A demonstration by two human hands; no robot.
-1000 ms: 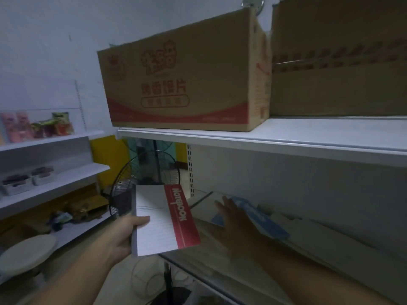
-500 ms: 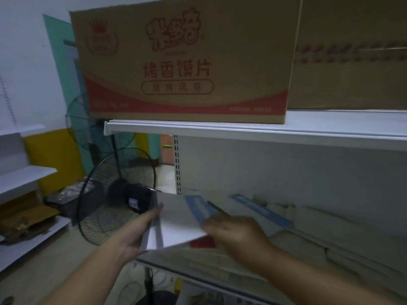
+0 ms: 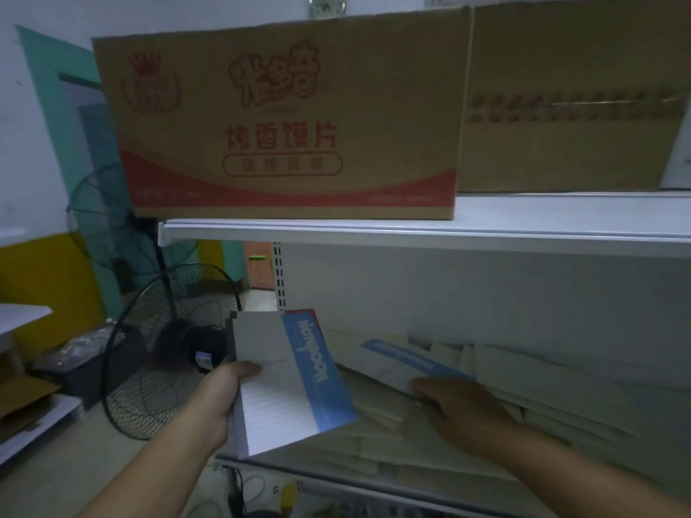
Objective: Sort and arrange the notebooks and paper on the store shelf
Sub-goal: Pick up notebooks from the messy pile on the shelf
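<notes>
My left hand (image 3: 218,396) grips a small stack of notebooks (image 3: 284,383) at the left end of the lower shelf; the top one is white with a blue spine band, and a red edge shows behind it. My right hand (image 3: 460,407) lies on the scattered pile of paper and notebooks (image 3: 523,386) on the shelf, its fingers at another blue-banded notebook (image 3: 407,358). Whether those fingers curl around it is hidden. The pile spreads in loose, overlapping layers to the right.
Two cardboard boxes, one printed red (image 3: 284,117) and one plain (image 3: 572,102), stand on the upper shelf (image 3: 411,231). Black floor fans (image 3: 164,353) stand left of the shelf unit. Another white shelf (image 3: 22,315) with boxes is at far left.
The blue-banded notebook now lies on top of the red one in my left hand. My right hand has gone right onto another blue notebook in the pile.
</notes>
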